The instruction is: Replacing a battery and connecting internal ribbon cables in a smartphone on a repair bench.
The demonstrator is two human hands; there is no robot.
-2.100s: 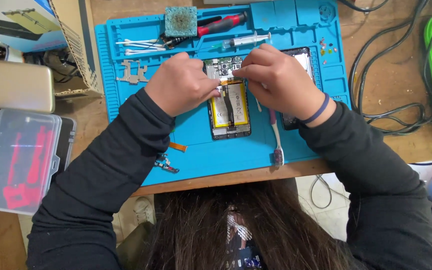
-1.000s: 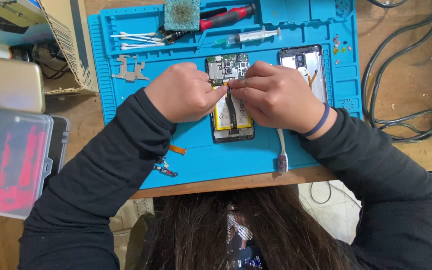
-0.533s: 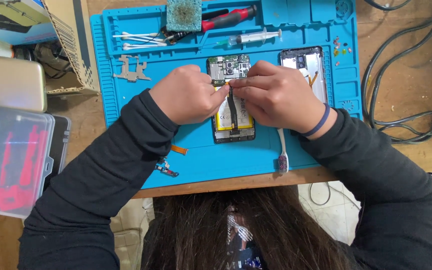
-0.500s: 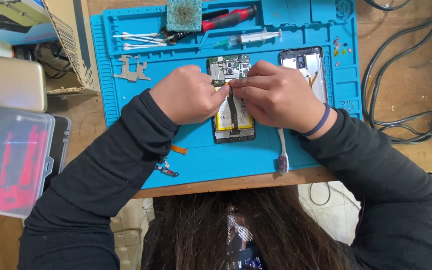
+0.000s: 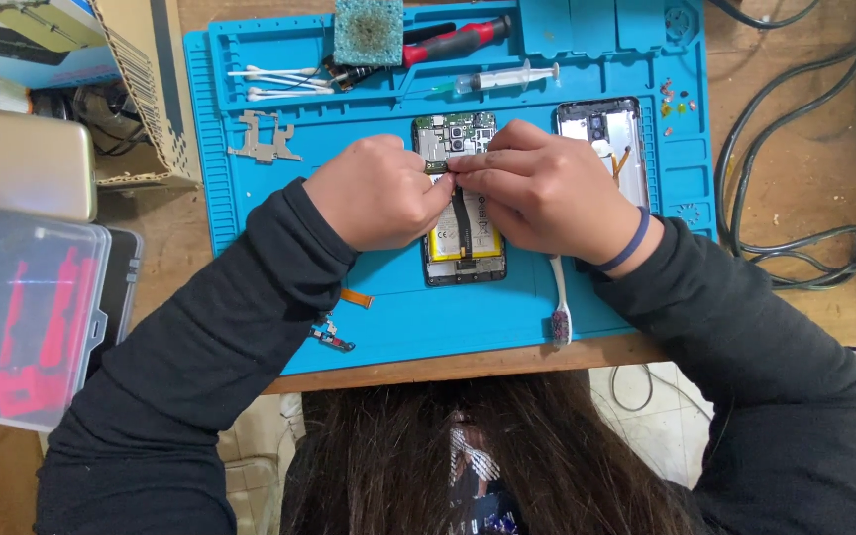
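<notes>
**Hands pinched over opened phone**

Both hands meet mid-mat: left hand and right hand curled, fingertips pinching at the opened phone, flat on the ribbed blue silicone mat. What they grip: cannot tell. Shiny rear cover just right; toothbrush below; thin syringe above.

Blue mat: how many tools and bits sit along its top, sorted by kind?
Cotton swabs: 3
Sponge: 1
Red-handled screwdriver: 1
Syringe: 1
Metal bracket: 1
Total: 7
</notes>
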